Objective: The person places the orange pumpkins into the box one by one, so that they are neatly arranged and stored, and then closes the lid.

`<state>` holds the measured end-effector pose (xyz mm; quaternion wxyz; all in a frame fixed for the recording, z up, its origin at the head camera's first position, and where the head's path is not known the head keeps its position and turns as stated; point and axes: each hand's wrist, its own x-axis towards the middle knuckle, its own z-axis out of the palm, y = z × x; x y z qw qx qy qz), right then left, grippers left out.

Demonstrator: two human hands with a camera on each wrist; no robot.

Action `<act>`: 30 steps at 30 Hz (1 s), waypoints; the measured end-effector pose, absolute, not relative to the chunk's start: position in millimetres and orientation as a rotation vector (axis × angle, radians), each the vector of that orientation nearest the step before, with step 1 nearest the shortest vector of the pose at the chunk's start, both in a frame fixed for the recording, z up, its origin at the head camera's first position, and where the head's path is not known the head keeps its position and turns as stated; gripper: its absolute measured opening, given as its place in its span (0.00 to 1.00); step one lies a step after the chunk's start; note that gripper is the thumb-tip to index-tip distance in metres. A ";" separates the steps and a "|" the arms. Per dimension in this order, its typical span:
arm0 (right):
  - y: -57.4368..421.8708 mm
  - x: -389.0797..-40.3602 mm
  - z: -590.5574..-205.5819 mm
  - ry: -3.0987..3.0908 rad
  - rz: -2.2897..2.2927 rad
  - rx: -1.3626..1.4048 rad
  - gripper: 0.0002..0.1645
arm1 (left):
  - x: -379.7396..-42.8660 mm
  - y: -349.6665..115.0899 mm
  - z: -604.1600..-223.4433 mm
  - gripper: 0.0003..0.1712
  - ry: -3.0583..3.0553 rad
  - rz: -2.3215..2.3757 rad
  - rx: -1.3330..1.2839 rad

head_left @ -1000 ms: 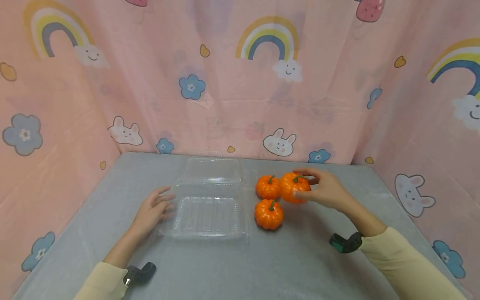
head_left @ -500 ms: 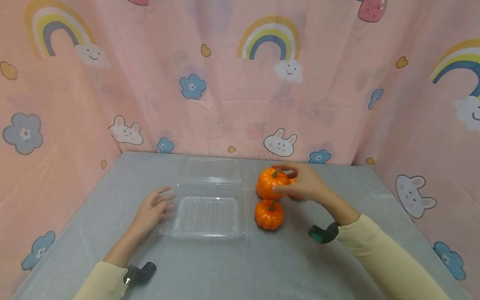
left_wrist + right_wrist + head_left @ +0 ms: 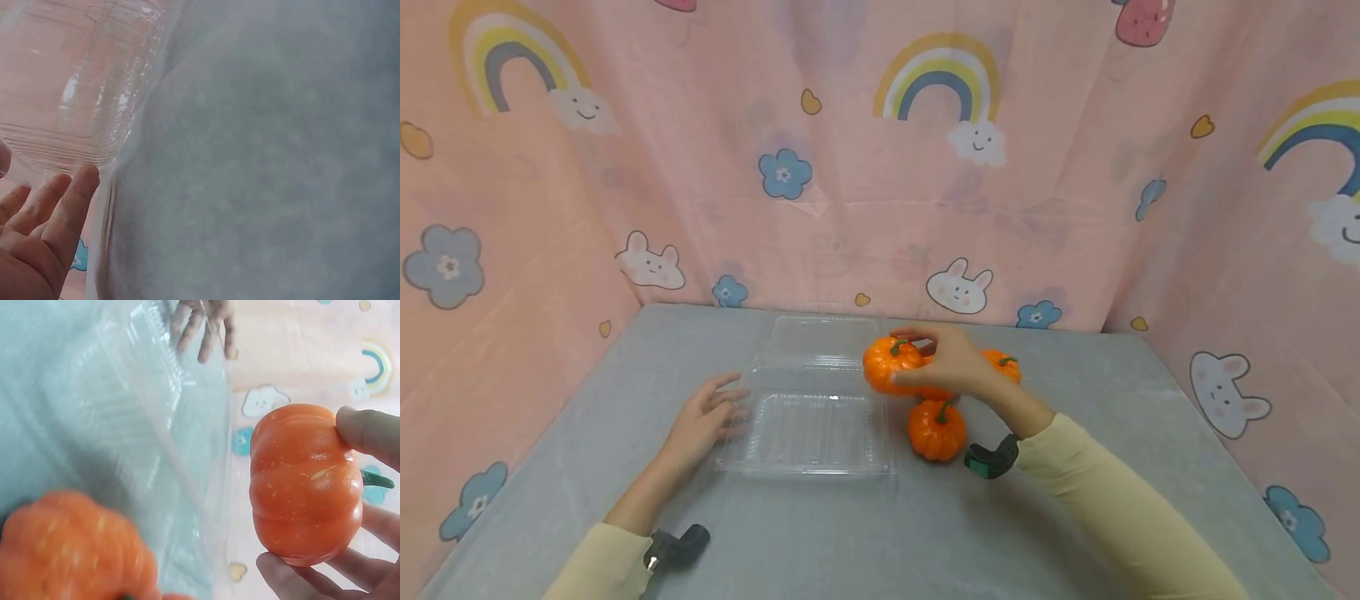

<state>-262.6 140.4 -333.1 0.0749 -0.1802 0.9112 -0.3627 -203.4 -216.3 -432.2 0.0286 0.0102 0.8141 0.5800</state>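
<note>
Held pumpkin (image 3: 886, 365): raised, at the right edge of the clear container (image 3: 816, 433).
Right hand (image 3: 953, 362): thumb and fingers clamped around that pumpkin.
Left hand (image 3: 700, 422): fingers apart, beside the container's left edge.
Other pumpkins (image 3: 937, 432): three, right of the container, grey table (image 3: 820, 542) beneath.

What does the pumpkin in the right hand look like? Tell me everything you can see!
The pumpkin is bright orange, squat and round, with rounded ribs, little yellowish flecks and a short, curved green stem. It looks smooth and shiny, perhaps plastic, and whole. In the head view its stem points up, and it's by the right side of the clear container; I can't tell whether it's above the edge. The right hand grips it, and nothing else seems to touch it.
</note>
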 end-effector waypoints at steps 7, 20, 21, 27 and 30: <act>115.1 -266.6 -333.9 2.709 -1.097 -0.651 0.36 | -202.8 -215.5 -430.4 0.31 2.502 1.795 0.035; 76.6 -275.2 -342.8 2.622 -1.179 -0.732 0.37 | -201.4 -216.5 -427.8 0.31 2.496 1.812 0.066; 74.0 -275.7 -343.2 2.619 -1.174 -0.733 0.36 | -201.4 -216.5 -427.9 0.31 2.500 1.809 0.068; 58.4 -277.9 -346.9 2.622 -1.141 -0.811 0.36 | -202.0 -216.9 -428.1 0.30 2.494 1.800 0.065; 50.4 -278.1 -348.8 2.617 -1.147 -0.851 0.36 | -201.5 -216.6 -427.4 0.30 2.489 1.800 0.062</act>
